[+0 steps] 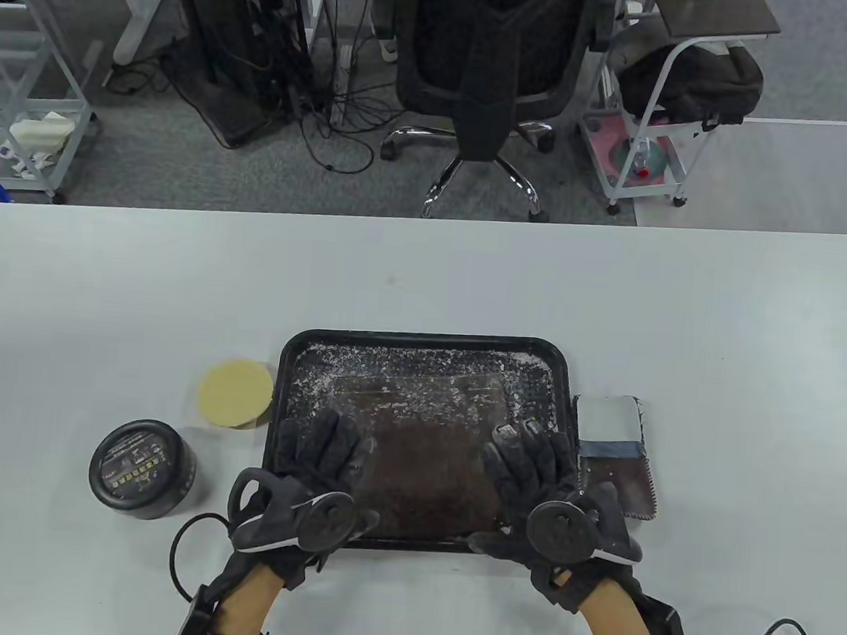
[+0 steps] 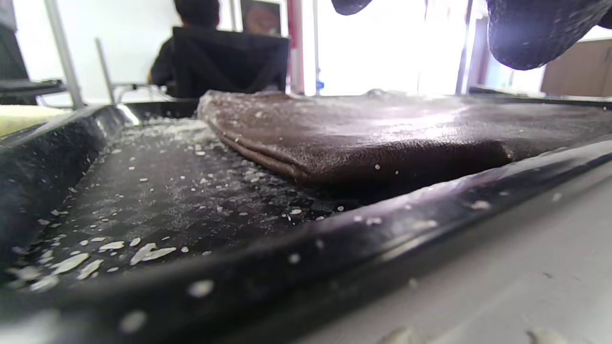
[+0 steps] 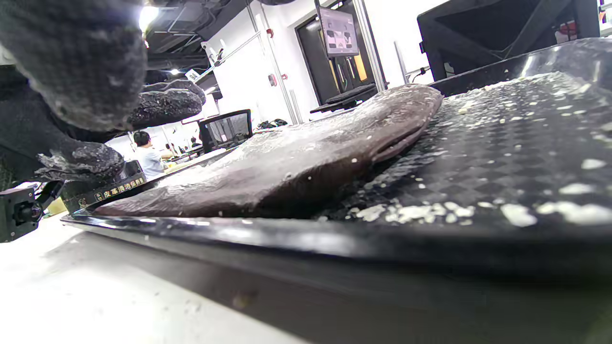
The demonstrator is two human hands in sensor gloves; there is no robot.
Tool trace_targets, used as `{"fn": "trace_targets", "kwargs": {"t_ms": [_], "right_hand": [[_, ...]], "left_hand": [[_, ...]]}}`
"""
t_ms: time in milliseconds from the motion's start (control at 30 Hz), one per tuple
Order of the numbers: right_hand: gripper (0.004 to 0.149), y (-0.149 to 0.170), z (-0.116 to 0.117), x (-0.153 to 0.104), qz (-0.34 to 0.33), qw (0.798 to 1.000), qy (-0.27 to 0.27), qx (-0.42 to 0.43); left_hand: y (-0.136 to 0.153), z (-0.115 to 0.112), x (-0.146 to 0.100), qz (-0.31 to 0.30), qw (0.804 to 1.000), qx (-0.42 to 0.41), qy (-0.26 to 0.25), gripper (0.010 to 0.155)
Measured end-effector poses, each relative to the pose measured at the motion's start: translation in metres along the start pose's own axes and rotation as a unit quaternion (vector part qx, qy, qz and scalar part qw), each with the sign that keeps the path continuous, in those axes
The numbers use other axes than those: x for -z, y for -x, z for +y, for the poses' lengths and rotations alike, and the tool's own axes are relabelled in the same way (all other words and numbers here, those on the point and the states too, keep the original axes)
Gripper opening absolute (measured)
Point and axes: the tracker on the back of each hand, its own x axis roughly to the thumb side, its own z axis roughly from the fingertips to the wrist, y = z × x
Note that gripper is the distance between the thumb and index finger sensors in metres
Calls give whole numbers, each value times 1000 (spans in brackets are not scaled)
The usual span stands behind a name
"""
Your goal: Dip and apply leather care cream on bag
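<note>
Left hand [image 1: 312,462] lies flat and empty beside my right hand [image 1: 539,478] on the bag [image 1: 427,477]; I judge the cream tin [image 1: 141,468] nearer it, off its outer side.

The bag [image 1: 425,448] looks like brown leather, finely grained with a dull sheen, and is dusted with white flecks. It lies in a glossy black tray [image 1: 428,339] of plastic or coated metal, its floor textured and crusted with white crumbs. The table [image 1: 106,295] is smooth, matt and pale; both gloves are rough black knit cloth.
</note>
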Motion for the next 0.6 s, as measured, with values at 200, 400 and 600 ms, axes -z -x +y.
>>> {"fn": "trace_targets", "kwargs": {"t_ms": [200, 400, 600], "right_hand": [[103, -2, -3, 0, -4, 1000, 8, 2], [103, -2, -6, 4, -1, 1000, 12, 1], [101, 1, -8, 4, 10, 1000, 10, 1]], "left_hand": [[3, 0, -1, 4, 1000, -6, -3, 91], [8, 2, -3, 10, 1000, -8, -4, 91], [11, 2, -4, 14, 1000, -12, 3, 91]]}}
